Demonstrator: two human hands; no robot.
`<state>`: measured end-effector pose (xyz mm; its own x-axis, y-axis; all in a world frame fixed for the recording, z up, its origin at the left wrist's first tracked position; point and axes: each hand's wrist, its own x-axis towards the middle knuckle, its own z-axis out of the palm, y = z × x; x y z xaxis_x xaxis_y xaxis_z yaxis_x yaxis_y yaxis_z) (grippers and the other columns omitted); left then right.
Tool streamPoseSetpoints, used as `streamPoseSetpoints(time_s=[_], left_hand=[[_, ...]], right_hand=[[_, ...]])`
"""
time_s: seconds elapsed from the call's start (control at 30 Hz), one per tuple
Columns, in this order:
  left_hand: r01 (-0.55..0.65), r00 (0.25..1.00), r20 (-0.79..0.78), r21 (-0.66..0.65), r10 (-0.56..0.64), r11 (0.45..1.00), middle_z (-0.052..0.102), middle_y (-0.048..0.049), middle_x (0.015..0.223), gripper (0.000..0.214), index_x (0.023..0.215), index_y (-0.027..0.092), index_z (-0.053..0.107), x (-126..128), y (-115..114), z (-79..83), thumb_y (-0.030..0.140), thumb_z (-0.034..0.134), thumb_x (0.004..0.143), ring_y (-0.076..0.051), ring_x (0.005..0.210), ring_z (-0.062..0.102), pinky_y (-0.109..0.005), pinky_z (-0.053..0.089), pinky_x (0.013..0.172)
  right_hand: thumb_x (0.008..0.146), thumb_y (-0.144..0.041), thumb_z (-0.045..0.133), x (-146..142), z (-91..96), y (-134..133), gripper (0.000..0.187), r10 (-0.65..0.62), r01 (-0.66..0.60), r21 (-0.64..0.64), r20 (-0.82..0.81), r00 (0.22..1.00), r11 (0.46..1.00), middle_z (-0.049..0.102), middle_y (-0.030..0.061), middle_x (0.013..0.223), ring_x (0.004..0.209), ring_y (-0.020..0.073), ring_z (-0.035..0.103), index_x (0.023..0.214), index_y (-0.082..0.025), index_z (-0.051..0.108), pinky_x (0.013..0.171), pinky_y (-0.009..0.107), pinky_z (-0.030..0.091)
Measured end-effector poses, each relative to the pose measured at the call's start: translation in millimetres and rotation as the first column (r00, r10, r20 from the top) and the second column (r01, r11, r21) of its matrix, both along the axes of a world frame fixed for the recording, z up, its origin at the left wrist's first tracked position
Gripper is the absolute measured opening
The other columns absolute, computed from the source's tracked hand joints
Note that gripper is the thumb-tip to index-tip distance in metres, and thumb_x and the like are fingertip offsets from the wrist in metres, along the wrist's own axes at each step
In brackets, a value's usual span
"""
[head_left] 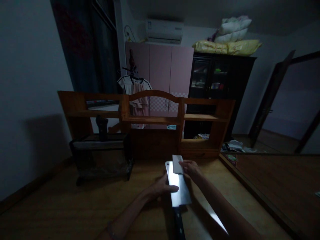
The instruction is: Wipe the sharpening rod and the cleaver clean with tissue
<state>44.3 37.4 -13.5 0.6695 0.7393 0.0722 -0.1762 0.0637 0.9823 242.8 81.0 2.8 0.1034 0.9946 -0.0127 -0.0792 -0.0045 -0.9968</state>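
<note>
Cleaver handle (178, 223): black, w/ pale rivets; runs from below the hands toward the viewer, cut off at bottom of view.
Cleaver blade (180, 198): broad, shiny metal, btwn the two hands, far end pointing away; round hole in its far L corner. Can't tell if it's clear of the surface below.
L hand (160, 187): grasping the blade's L side, thumb laid across the metal face, other fingers mostly hidden.
R hand (191, 167): pinching a small flat white piece (177, 164) btwn thumb & fingers, over the blade's far end. Can't tell if piece & metal touch.
Worktop (100, 206): light wood, under both hands; bright streak of light near R forearm.
Case (100, 158): dark-framed box, well L of the L hand, w/ a thick dark upright handle (102, 128) at its top; details too dim.
Shelf unit (155, 120): brown wood, arched center, just beyond the hands.
Bkgd, straight past the hands: hanging clothes (132, 85), pink wardrobe (160, 66), wall AC (164, 31).
Bkgd, beyond & R of R hand: black glass-door cabinet (222, 75) w/ yellow bundle (230, 47) & white bundle (233, 28) on top; doorway (287, 106) farther R.
Light: dim room.
</note>
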Motion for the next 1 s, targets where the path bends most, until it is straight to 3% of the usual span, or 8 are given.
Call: streamPoseSetpoints(time_s=[0.17, 0.23, 0.3, 0.4, 0.5, 0.67, 0.87, 1.0], left_hand=[[-0.001, 1.000, -0.014, -0.002, 0.001, 1.000, 0.061, -0.0120, 0.112, 0.066, 0.125, 0.017, 0.050, -1.1, 0.8, -3.1, 0.022, 0.077, 0.064, -0.029, 0.104, 0.058, -0.043, 0.044, 0.090], [-0.002, 1.000, 0.007, 0.009, 0.002, 1.000, 0.061, -0.0113, 0.112, 0.066, 0.125, 0.017, 0.050, -0.7, -0.1, -2.5, 0.022, 0.077, 0.065, -0.028, 0.105, 0.057, -0.042, 0.044, 0.091], [0.004, 0.999, 0.034, 0.015, -0.004, 1.000, 0.061, -0.0108, 0.113, 0.066, 0.125, 0.018, 0.050, -0.2, -1.0, -1.5, 0.021, 0.076, 0.065, -0.028, 0.105, 0.057, -0.042, 0.044, 0.091], [0.020, 0.998, 0.055, 0.026, -0.022, 0.999, 0.060, -0.0109, 0.115, 0.072, 0.129, 0.019, 0.046, 0.1, -1.3, 0.2, 0.019, 0.077, 0.064, -0.028, 0.107, 0.056, -0.042, 0.043, 0.092], [0.027, 0.998, 0.051, 0.040, -0.029, 0.999, 0.058, -0.0107, 0.120, 0.082, 0.135, 0.021, 0.040, 0.1, 0.3, 0.7, 0.018, 0.078, 0.062, -0.029, 0.112, 0.054, -0.043, 0.042, 0.094], [0.081, 0.996, 0.031, 0.112, -0.085, 0.990, 0.056, -0.0120, 0.125, 0.076, 0.129, 0.017, 0.049, 1.1, 3.1, 1.6, 0.019, 0.080, 0.060, -0.031, 0.117, 0.050, -0.045, 0.040, 0.097], [0.083, 0.995, 0.046, 0.116, -0.089, 0.990, 0.052, -0.0100, 0.131, 0.081, 0.131, 0.020, 0.046, 0.7, -3.7, 11.4, 0.015, 0.080, 0.058, -0.029, 0.123, 0.045, -0.045, 0.036, 0.102], [0.051, 0.999, -0.007, 0.062, -0.051, 0.997, 0.059, -0.0099, 0.121, 0.072, 0.124, 0.018, 0.053, -0.1, -3.5, 9.7, 0.014, 0.079, 0.057, -0.029, 0.115, 0.051, -0.045, 0.040, 0.098]], right_hand=[[0.065, -0.045, 0.071, -5.6, 15.2, 2.2, 0.033, -0.177, 0.163, 0.210, 0.051, 0.983, 0.964, 0.067, 0.0026, 0.077, 0.073, 0.0158, 0.061, 0.081, -0.017, 0.066, 0.066, 0.025, 0.046], [0.072, -0.048, 0.065, -8.5, 21.0, -8.1, 0.034, -0.178, 0.111, 0.350, 0.163, 0.970, 0.930, 0.069, 0.0032, 0.083, 0.080, 0.0178, 0.062, 0.086, -0.017, 0.068, 0.072, 0.025, 0.046], [0.081, -0.049, 0.055, -12.1, 21.7, -19.8, 0.037, -0.111, -0.049, 0.430, 0.339, 0.934, 0.901, 0.070, 0.0047, 0.089, 0.082, 0.0200, 0.063, 0.098, -0.019, 0.068, 0.074, 0.028, 0.047], [0.089, -0.045, 0.045, -17.6, 11.5, -31.8, 0.038, -0.039, -0.228, 0.443, 0.517, 0.855, 0.867, 0.067, 0.0054, 0.111, 0.099, 0.0227, 0.062, 0.113, -0.023, 0.064, 0.088, 0.034, 0.046], [0.092, -0.042, 0.041, -21.9, -2.0, -36.1, 0.041, -0.008, -0.352, 0.434, 0.639, 0.769, 0.829, 0.049, 0.0035, 0.137, 0.127, 0.0228, 0.043, 0.128, -0.027, 0.053, 0.107, 0.041, 0.030], [0.095, -0.041, 0.033, -27.3, -2.7, -46.5, 0.048, 0.104, -0.535, 0.338, 0.765, 0.635, 0.774, 0.026, -0.0003, 0.150, 0.140, 0.0200, 0.017, 0.142, -0.031, 0.031, 0.114, 0.045, 0.015], [0.098, -0.034, 0.023, -31.2, 3.6, -52.6, 0.046, 0.094, -0.593, 0.297, 0.838, 0.538, 0.749, 0.014, -0.0049, 0.153, 0.142, 0.0189, 0.005, 0.144, -0.036, 0.020, 0.114, 0.048, 0.007], [0.097, -0.029, 0.026, -35.5, 5.0, -49.4, 0.048, 0.025, -0.610, 0.309, 0.880, 0.475, 0.729, 0.015, -0.0037, 0.153, 0.142, 0.0202, 0.006, 0.144, -0.034, 0.020, 0.114, 0.049, 0.004]])
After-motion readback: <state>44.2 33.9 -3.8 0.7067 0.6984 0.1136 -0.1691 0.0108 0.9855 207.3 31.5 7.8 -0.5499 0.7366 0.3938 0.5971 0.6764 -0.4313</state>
